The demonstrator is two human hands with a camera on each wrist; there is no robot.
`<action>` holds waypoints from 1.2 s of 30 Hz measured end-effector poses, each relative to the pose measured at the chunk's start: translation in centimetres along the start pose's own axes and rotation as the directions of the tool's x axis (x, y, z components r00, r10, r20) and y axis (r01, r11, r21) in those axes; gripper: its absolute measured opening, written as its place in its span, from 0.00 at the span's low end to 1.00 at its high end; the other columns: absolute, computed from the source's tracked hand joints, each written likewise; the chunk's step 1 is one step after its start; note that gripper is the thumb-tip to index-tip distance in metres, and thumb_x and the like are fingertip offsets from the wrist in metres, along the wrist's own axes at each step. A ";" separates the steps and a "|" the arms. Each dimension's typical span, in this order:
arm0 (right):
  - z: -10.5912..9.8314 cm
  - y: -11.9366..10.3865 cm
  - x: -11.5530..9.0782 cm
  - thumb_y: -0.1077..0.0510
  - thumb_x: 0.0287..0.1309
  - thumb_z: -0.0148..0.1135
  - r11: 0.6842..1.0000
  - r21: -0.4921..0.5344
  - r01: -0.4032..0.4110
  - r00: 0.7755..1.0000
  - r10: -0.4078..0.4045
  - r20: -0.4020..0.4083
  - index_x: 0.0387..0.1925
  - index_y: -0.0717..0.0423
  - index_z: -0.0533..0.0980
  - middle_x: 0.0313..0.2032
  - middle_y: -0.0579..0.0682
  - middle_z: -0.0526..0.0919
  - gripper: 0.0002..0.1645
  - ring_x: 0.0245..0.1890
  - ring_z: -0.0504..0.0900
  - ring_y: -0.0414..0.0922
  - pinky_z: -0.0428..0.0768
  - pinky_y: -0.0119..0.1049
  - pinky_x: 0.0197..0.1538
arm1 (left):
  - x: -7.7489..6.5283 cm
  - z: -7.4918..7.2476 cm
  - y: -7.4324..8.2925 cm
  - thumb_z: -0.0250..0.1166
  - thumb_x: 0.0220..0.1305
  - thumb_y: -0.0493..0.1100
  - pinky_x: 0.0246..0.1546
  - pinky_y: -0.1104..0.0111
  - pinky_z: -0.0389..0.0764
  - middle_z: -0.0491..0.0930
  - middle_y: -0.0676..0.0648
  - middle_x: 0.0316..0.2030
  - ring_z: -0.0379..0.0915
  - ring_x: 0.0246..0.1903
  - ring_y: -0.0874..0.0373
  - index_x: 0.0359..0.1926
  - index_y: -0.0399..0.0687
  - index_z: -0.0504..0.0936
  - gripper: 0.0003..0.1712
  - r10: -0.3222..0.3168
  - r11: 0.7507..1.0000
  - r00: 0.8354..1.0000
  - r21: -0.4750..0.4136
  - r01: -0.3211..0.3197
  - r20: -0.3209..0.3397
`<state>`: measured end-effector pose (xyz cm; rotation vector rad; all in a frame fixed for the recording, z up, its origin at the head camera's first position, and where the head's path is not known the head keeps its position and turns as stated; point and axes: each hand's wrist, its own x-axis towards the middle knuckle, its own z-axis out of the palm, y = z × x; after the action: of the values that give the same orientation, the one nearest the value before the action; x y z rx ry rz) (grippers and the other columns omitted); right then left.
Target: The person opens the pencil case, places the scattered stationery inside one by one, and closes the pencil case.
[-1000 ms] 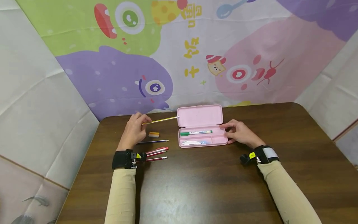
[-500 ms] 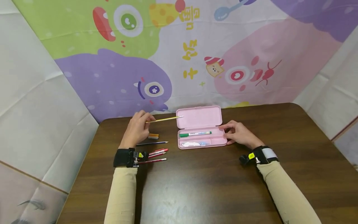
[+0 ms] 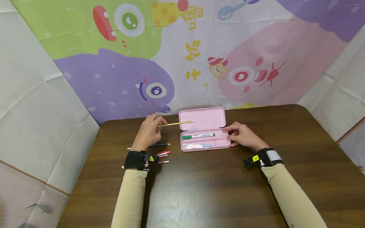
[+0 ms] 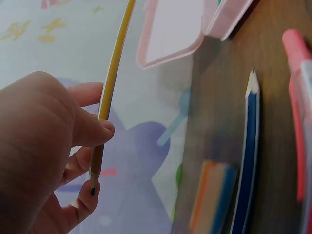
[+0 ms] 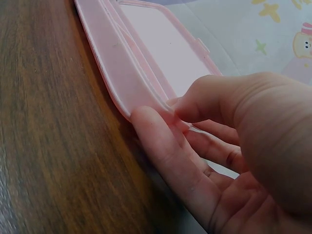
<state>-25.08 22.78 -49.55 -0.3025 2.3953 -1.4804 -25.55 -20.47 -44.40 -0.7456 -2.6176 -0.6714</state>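
Observation:
My left hand (image 3: 149, 132) pinches a yellow pencil (image 3: 179, 123) between thumb and fingers, above the table. Its sharpened tip points back toward the hand in the left wrist view, and its far end reaches in front of the raised lid of a pink pencil case (image 3: 205, 148). The case lies open; a green marker (image 3: 198, 136) sits in the rear compartment and a white and light-blue item (image 3: 198, 146) in the front one. At the case's right end, my right hand (image 3: 245, 136) grips the wall between thumb and fingers, seen closely in the right wrist view.
Below the left hand lie a dark blue pencil (image 4: 248, 146), an orange, white and blue eraser (image 4: 212, 195) and several red pens or pencils (image 3: 163, 154), partly covered by the wrist. A printed cloth (image 3: 137, 82) hangs behind the brown table (image 3: 205, 186).
My left hand has moved to the right with the yellow pencil, whose end now overlaps the lid further. The eraser has become hidden behind the hand in the head view. My right hand stays put.

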 end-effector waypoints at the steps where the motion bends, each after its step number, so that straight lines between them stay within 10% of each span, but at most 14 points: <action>1: 0.0 0.0 0.0 0.68 0.75 0.68 1.000 0.000 0.000 1.000 0.000 0.000 0.72 0.68 0.80 0.59 0.65 0.73 0.27 0.40 0.80 0.43 0.93 0.33 0.40 | 0.2 0.2 0.2 0.63 0.63 0.22 0.56 0.42 0.82 0.85 0.37 0.45 0.82 0.52 0.35 0.45 0.39 0.87 0.16 0.014 1.000 1.000 -0.009 -0.014 -0.007; 13: 0.0 -0.3 -0.2 0.68 0.75 0.68 1.000 0.010 -0.003 1.000 0.003 0.007 0.72 0.69 0.80 0.59 0.65 0.72 0.27 0.41 0.81 0.43 0.93 0.33 0.40 | 1.6 4.6 0.2 0.64 0.62 0.22 0.49 0.47 0.83 0.84 0.41 0.41 0.80 0.46 0.39 0.44 0.44 0.87 0.16 0.140 0.988 0.987 -0.053 -0.144 -0.081; 17: 0.1 -0.3 -0.1 0.68 0.75 0.68 1.000 0.001 -0.006 1.000 0.006 0.005 0.72 0.69 0.80 0.59 0.65 0.72 0.27 0.41 0.80 0.43 0.93 0.33 0.40 | 2.0 8.0 -2.1 0.65 0.64 0.26 0.47 0.47 0.80 0.83 0.47 0.41 0.79 0.46 0.46 0.45 0.52 0.86 0.17 0.145 0.988 0.987 -0.047 -0.149 -0.074; 29: 0.2 0.0 0.0 0.68 0.75 0.68 1.000 0.000 -0.006 1.000 0.006 0.004 0.72 0.69 0.80 0.59 0.65 0.72 0.28 0.41 0.81 0.45 0.93 0.34 0.40 | 2.6 7.2 3.8 0.65 0.70 0.25 0.59 0.52 0.84 0.84 0.41 0.46 0.80 0.53 0.43 0.52 0.46 0.88 0.17 0.036 0.999 0.988 -0.045 -0.029 0.150; 36: 0.2 0.1 0.1 0.70 0.75 0.67 1.000 0.023 0.014 1.000 -0.015 0.004 0.72 0.73 0.78 0.61 0.67 0.71 0.27 0.41 0.82 0.41 0.93 0.35 0.40 | 3.8 13.5 1.1 0.68 0.68 0.29 0.59 0.53 0.83 0.83 0.48 0.49 0.78 0.55 0.49 0.56 0.57 0.89 0.22 -0.012 1.000 0.978 0.007 0.011 0.208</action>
<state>-25.05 22.59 -49.73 -0.3179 2.3761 -1.5112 -30.47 -11.06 -53.57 -0.8413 -2.8133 -0.6180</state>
